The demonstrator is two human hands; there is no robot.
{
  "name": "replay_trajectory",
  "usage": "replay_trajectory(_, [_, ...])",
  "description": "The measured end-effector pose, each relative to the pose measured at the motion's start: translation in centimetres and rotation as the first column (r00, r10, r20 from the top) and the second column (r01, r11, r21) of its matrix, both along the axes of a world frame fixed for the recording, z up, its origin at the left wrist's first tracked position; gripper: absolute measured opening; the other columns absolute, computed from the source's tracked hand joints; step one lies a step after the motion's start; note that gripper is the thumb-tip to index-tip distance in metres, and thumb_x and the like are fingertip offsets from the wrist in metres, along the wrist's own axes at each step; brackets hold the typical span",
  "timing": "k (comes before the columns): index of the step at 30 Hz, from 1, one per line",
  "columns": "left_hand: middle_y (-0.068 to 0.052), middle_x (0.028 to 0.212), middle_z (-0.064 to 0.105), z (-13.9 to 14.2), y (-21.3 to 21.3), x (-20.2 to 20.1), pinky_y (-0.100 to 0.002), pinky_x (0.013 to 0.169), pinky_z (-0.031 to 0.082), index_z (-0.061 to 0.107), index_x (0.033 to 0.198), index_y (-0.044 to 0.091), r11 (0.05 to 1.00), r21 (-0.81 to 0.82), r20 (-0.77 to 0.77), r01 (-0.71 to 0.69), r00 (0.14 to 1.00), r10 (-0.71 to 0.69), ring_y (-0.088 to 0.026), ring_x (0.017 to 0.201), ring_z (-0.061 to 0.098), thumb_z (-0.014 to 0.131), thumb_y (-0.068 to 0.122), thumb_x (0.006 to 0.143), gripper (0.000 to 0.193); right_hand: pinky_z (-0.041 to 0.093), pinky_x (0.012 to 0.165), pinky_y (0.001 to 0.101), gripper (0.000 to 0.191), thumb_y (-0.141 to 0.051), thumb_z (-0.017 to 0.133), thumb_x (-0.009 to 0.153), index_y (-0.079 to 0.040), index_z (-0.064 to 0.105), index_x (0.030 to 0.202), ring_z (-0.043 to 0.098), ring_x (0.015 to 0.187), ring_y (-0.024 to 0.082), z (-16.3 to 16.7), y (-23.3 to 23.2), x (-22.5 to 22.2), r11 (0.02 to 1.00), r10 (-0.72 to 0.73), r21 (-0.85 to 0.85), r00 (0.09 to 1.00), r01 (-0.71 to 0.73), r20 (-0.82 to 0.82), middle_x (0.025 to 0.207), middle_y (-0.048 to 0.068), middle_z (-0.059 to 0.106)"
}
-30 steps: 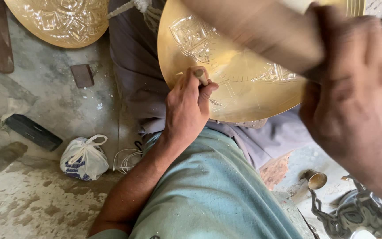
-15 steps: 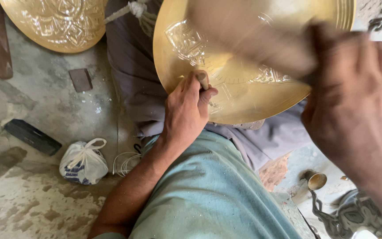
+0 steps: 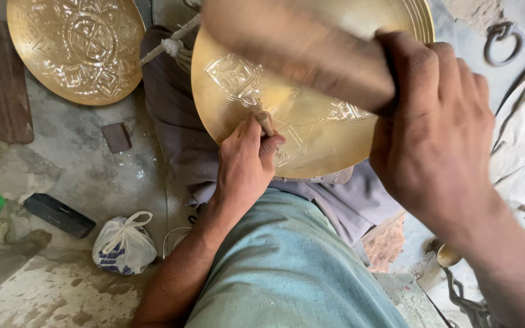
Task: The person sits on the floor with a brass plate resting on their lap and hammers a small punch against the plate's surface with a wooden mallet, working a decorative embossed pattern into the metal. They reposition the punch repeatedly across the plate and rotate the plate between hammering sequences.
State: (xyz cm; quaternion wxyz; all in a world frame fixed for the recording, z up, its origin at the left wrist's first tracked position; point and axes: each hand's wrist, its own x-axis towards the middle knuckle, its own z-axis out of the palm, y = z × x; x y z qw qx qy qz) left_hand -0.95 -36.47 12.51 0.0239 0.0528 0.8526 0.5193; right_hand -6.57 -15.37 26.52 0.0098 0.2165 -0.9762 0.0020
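Brass plate [image 3: 329, 121]: round, golden, resting on the person's lap over grey cloth, tilted toward the camera. Engraved panels show on its upper left and near its lower edge; the middle is partly hidden by the mallet.

Left hand [image 3: 245, 167]: closed around a small punch [image 3: 265, 123], whose tip stands on the plate near its lower left edge. Fingers curled tight, thumb alongside.

Right hand [image 3: 435, 133]: clenched around a wooden mallet [image 3: 299, 51], held above the plate and blurred.

Second plate [image 3: 75, 48]: fully engraved, lying on the concrete floor [image 3: 80, 164] at the upper left, well apart from the hands.

Also on the floor: a knotted white plastic bag [image 3: 124, 246] at lower left, a dark flat bar [image 3: 59, 215] beside it, a small dark block [image 3: 116, 137], a metal ring [image 3: 504, 37] at upper right.

Risks, as judged: the mallet could miss the narrow punch head and land on the left fingers, which sit just below it. A slanted blow could skid the punch across the smooth brass and scar the pattern. The plate, only propped on the lap, could shift under a stroke.
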Motion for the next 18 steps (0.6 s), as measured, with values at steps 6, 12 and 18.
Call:
replay_trajectory(6, [-0.017,0.090,0.065,0.1,-0.4,-1.5,-0.049,0.071,0.050,0.054,0.102,0.001,0.991,-0.130,0.003,0.017,1.000,-0.017,-0.039,0.084,0.065,0.077,0.018,0.093,0.030,0.046,0.089,0.0387,0.034,-0.007,0.068,0.101,-0.015,0.067,0.133,0.063,0.093,0.020,0.8,-0.3,-2.6,0.992,0.067,0.115,0.996,-0.060,-0.061,0.106,0.004,0.067])
replay_trajectory(12, [-0.014,0.090,0.065,2.5,-2.9,-4.0,-0.047,0.073,0.053,0.057,0.106,0.003,0.997,-0.064,-0.007,0.034,0.999,-0.034,-0.036,0.083,0.068,0.074,0.018,0.093,0.026,0.050,0.084,0.0453,0.048,0.004,0.072,0.073,-0.011,0.072,0.118,0.069,0.093,0.028,4.0,-3.1,-4.4,0.982,0.151,0.128,0.984,-0.139,-0.090,0.101,0.007,0.072])
replay_trajectory(18, [-0.011,0.094,0.063,7.9,-9.2,-6.1,-0.039,0.070,0.057,0.055,0.104,0.004,0.991,0.133,0.008,0.027,1.000,-0.028,-0.028,0.086,0.069,0.072,0.012,0.098,0.019,0.053,0.089,0.0415,0.051,-0.001,0.069,0.081,0.001,0.063,0.131,0.067,0.100,0.030,1.8,-1.6,-2.7,0.647,-0.376,-0.605,0.884,0.464,0.277,0.114,0.017,0.070])
